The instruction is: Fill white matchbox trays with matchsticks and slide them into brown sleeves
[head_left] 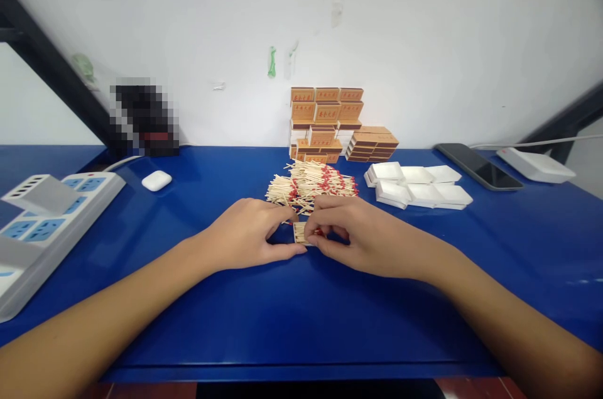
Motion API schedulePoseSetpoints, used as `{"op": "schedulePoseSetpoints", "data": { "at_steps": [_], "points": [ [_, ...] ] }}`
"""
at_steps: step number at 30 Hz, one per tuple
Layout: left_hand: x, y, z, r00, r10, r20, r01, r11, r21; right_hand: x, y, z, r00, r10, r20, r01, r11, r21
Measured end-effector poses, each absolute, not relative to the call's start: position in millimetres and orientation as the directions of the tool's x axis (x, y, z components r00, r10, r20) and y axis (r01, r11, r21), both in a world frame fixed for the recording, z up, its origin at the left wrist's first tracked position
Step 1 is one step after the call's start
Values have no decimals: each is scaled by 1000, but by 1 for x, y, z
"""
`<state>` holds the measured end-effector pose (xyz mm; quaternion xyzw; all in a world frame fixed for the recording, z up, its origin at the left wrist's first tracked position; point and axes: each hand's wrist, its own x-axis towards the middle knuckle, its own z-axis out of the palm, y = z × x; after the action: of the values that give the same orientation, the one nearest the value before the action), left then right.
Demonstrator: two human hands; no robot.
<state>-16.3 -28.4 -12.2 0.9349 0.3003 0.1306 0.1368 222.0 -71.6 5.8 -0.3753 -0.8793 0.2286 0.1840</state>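
Note:
Both my hands meet at the middle of the blue table (301, 317). My left hand (247, 234) and my right hand (358, 232) pinch a small bundle of matches (301, 233) between thumbs and fingertips, low on the table top. Whether the bundle lies in a tray I cannot tell. Just behind my fingers lies a loose pile of red-tipped matches (313, 182).
Several white inner trays (417, 182) lie right of the pile. Stacked orange matchboxes (336, 125) stand against the wall. A phone (478, 165) and a white box (534, 163) are far right. A power strip (44, 223) and a white earbud case (156, 180) sit left.

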Motion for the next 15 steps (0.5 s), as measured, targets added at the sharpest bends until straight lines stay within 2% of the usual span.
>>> {"op": "schedulePoseSetpoints", "data": {
  "at_steps": [15],
  "points": [
    [-16, -30, -12, 793, 587, 165, 519, -792, 321, 220, -72, 7, -660, 740, 128, 568, 603, -560]
  ]
}}
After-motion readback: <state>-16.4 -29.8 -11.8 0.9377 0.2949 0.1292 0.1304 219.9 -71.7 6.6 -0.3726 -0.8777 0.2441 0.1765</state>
